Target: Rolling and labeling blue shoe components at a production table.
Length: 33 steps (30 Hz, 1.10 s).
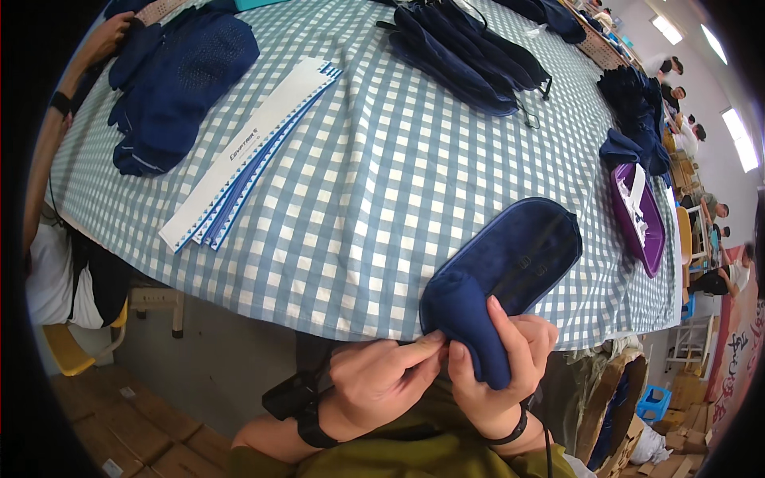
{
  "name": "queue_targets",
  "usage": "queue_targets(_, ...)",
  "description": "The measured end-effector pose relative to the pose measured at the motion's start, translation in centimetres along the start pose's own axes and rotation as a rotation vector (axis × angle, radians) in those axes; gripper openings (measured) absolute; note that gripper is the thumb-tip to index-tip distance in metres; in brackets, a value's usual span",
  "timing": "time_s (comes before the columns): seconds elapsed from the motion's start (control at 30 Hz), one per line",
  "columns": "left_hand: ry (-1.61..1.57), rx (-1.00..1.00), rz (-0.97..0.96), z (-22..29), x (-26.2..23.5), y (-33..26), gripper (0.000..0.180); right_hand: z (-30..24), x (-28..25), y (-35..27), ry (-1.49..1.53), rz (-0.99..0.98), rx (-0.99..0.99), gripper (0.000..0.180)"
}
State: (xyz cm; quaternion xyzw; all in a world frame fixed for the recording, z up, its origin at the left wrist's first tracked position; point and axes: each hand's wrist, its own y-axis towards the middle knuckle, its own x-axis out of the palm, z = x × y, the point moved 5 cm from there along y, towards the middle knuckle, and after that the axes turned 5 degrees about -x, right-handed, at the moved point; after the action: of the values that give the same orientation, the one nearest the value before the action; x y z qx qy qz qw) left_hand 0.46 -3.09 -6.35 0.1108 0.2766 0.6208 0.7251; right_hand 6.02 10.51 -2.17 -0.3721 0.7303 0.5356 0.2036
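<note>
At the table's near edge lies a flat navy, round-ended fabric piece [542, 247] with a dark piped rim; it looks like an eye mask. A rolled navy cloth bundle [468, 315] rests over its near end and hangs past the edge. My right hand [514, 358] wraps round this bundle from the right, thumb on its near side. From the left, my left hand [382, 373] is closed, thumb and forefinger pinching at the bundle's left side. Whatever lies between those fingertips is too small to make out.
A checked cloth covers the table [374, 199]. Printed paper strips [247, 151] lie left of centre, beside navy socks [191, 88] with dotted soles. Dark navy pouches [470, 56] are piled at the far side. A purple tray [652, 231] stands right. Another person's arm [68, 95] reaches in at far left.
</note>
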Motion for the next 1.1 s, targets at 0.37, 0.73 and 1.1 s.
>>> queue_targets(0.37, -0.104, 0.003, -0.019, 0.5, -2.7, -1.5, 0.025, 0.2, 0.0, 0.0, 0.034, -0.076, 0.000, 0.058)
queue_targets(0.73, 0.168, -0.214, -0.322, 0.2, -3.7, -2.1, 0.027, 0.1, -0.3, 0.6, 0.020, -0.069, -0.002, 0.053)
queue_targets(1.1, 0.324, -0.272, -0.429, 1.1, -2.9, -2.5, 0.018, 0.4, -0.7, 0.9, 0.080, -0.013, 0.018, 0.052)
